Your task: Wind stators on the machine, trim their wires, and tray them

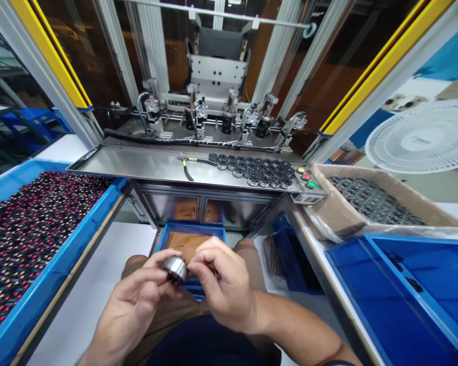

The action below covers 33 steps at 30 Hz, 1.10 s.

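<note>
The left hand [135, 300] grips a silvery ring [176, 268] between thumb and fingers, tilted, above the person's lap. The right hand [229, 284] is closed in a pinch on a red piece [215, 272], mostly hidden by the fingers; its fingertips are right beside the ring, and whether they touch it I cannot tell. Ahead, on the steel bench [137, 163], pliers [187, 170] lie to the left of a cluster of dark rings [257, 170], with a button box [308, 184] at the right end. A blue bin [65, 262] full of black and red parts [41, 234] stands at left; at right, a carton [448, 216] holds grey parts [374, 201], near a fan [423, 137]
</note>
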Available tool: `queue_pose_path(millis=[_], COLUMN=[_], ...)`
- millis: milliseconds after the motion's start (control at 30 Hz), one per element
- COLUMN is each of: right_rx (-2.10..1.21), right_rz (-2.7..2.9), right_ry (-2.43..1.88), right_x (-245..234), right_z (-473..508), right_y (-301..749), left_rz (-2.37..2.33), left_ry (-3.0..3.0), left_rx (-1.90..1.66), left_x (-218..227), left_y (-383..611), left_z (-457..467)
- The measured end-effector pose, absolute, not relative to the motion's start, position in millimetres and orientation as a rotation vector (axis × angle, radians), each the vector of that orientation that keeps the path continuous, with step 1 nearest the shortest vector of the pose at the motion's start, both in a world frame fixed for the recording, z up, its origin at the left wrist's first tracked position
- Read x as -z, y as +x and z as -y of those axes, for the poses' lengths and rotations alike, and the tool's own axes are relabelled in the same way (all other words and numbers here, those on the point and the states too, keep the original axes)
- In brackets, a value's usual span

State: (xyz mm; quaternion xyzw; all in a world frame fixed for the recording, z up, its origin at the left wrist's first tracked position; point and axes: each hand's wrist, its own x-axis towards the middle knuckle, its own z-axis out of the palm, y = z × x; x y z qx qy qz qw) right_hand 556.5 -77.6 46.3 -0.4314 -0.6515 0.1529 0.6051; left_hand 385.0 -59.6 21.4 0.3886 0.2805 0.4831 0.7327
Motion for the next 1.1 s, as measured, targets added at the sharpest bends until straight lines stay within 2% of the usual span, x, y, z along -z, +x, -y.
queue_pose_path(millis=[200,333,400,533,767,867,1033,1100], right_rx=[-0.366,-0.276,-0.217,-0.120,-0.254,-0.240,-0.193,-0.221], right_rz=[1.627,1.767,1.824,1.835,1.791,1.846,1.876,1.892], right_ry=[-0.848,-0.795,-0.808,-0.911,-0.914,-0.839,-0.813,-0.789], right_x=[-54.2,-54.8,-55.3,-58.3,-62.0,-62.1,-64.5,-67.9], right_z=[74.9,73.0,72.1,73.0,72.9,70.9,70.5,69.1], right_y=[560.6,566.8,568.9,570.1,570.1,570.8,574.7,578.5], left_rz=[-0.510,-0.529,-0.523,-0.574,-0.497,-0.463,-0.475,-0.470], left_ry=[0.820,0.958,0.946,0.845,0.824,0.811,0.845,0.872], left_rx=[-1.106,-0.743,-0.672,-0.852,-1.112,-1.081,-0.759,-0.774], left_x=[-23.6,-23.3,-24.0,-27.6,-27.6,-25.4,-21.9,-20.1], left_y=[386.5,386.1,387.1,392.4,390.1,390.4,394.3,392.6], left_z=[48.8,46.9,50.6,59.1,52.7,47.6,49.5,51.2])
